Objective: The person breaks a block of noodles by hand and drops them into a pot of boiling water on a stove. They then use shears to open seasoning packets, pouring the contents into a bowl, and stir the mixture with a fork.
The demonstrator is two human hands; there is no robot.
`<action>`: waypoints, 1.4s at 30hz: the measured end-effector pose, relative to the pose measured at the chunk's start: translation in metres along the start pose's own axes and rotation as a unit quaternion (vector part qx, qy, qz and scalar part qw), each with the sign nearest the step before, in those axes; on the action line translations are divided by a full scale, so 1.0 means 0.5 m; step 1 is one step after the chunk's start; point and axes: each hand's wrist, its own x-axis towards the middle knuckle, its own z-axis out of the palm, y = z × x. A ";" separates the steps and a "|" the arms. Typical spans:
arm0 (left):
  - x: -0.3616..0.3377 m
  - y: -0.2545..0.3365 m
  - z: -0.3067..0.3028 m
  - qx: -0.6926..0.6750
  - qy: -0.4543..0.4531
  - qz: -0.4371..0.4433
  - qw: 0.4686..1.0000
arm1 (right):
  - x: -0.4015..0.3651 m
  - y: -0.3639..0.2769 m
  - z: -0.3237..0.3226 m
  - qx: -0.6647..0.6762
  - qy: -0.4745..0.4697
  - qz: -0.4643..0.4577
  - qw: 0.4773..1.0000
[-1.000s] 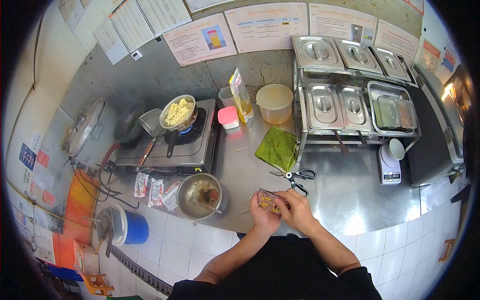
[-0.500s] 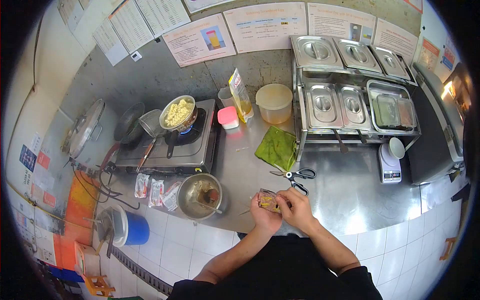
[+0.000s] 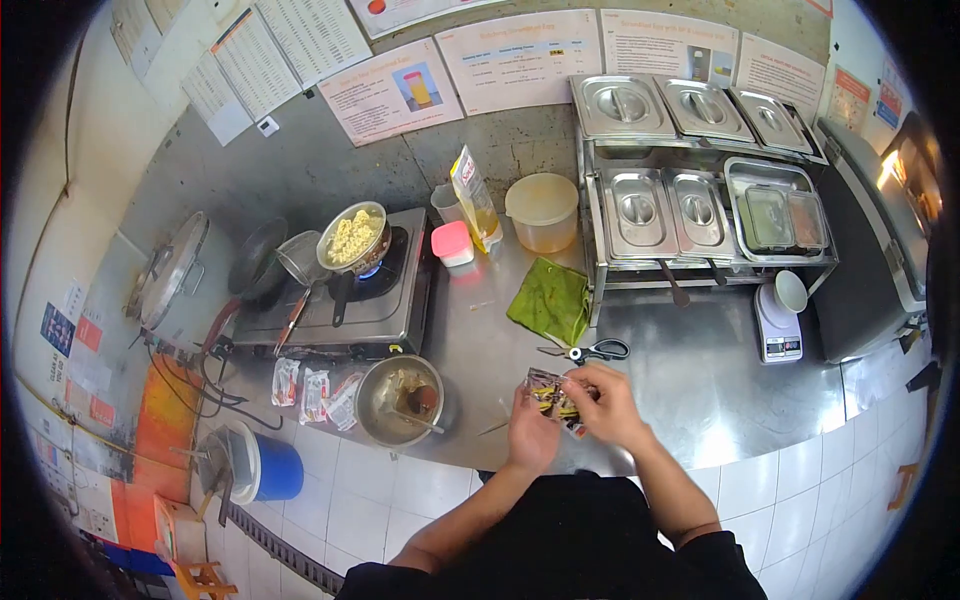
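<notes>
A small dark seasoning sachet [image 3: 547, 391] with yellow print is held up between my two hands at the front of the counter. My left hand [image 3: 533, 437] is closed on its left side, while my right hand [image 3: 612, 408] pinches its right part. Just beyond them lie black-handled scissors [image 3: 604, 350], partly covered by the right hand. To the left stands a metal bowl [image 3: 372, 425] with dark sauce and a utensil inside. Pale noodles [image 3: 356, 238] fill a saucepan [image 3: 368, 262] over a lit burner.
Opened packets [image 3: 314, 395] lie left of the bowl. A green cloth [image 3: 550, 302], a pink-lidded tub [image 3: 453, 244], an oil pouch [image 3: 476, 205] and a plastic container [image 3: 543, 215] sit behind. At the right are a rack of steel pans [image 3: 640, 215] and a scale [image 3: 779, 330].
Both hands have lifted and turned the sachet, showing more of its printed side. The right hand now overlaps the scissors' lower handle. The view has shifted slightly.
</notes>
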 end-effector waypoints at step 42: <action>-0.026 0.124 0.077 0.606 -0.264 0.425 0.619 | 0.018 -0.086 -0.090 0.171 -0.030 0.036 0.984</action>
